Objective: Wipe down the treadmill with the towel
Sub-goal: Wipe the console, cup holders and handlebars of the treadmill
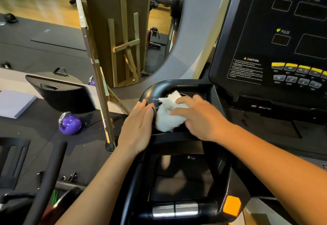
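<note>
Towel [166,118] in cup holder [154,90] under flat right hand [200,117], left hand [138,129] spread alongside.

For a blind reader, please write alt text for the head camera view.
A person's right hand presses a crumpled white cloth towel into a round recess of the black treadmill console, while the left hand rests flat on its rim. At right stands a dark control panel with yellow buttons; at left, a purple kettlebell lies on the floor.
</note>
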A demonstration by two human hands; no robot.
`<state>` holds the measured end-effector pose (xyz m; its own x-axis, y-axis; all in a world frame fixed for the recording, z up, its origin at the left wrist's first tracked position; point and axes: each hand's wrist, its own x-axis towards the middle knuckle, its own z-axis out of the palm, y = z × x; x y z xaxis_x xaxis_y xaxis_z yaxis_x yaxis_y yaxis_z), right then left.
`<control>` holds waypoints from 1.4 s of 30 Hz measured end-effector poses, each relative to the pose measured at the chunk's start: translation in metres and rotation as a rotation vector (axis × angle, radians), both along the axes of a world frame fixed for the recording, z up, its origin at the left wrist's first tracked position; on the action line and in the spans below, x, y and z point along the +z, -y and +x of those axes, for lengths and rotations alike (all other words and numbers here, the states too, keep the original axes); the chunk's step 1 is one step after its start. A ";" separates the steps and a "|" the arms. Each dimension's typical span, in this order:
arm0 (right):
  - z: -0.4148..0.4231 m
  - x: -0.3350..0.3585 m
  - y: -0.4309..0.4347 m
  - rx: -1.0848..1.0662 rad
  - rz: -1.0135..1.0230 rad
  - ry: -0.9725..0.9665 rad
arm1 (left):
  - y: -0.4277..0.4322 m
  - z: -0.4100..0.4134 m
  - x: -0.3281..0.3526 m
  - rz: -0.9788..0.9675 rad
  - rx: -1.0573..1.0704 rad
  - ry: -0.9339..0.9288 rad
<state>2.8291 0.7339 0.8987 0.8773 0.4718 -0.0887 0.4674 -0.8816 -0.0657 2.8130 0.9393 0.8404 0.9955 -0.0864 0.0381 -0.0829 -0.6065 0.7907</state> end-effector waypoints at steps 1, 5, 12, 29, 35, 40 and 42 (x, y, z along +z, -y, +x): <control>0.003 0.004 0.007 0.020 -0.042 0.112 | 0.000 0.000 0.001 0.006 0.008 -0.013; 0.021 0.023 0.016 -0.040 0.112 0.242 | 0.002 0.000 0.003 -0.006 0.029 -0.022; 0.022 -0.003 0.028 -0.163 0.284 -0.149 | 0.005 0.000 0.008 0.113 -0.002 0.031; 0.097 -0.052 -0.019 0.073 -0.441 -0.326 | 0.004 0.006 0.002 0.203 0.023 0.016; 0.093 -0.021 -0.017 -0.191 0.104 -0.668 | 0.005 0.008 0.002 0.191 0.043 0.033; 0.096 -0.023 -0.027 -0.386 0.334 -0.812 | 0.007 0.008 0.003 0.182 0.044 0.049; 0.099 -0.026 -0.028 -0.319 0.186 -0.666 | 0.008 0.008 0.003 0.169 0.052 0.042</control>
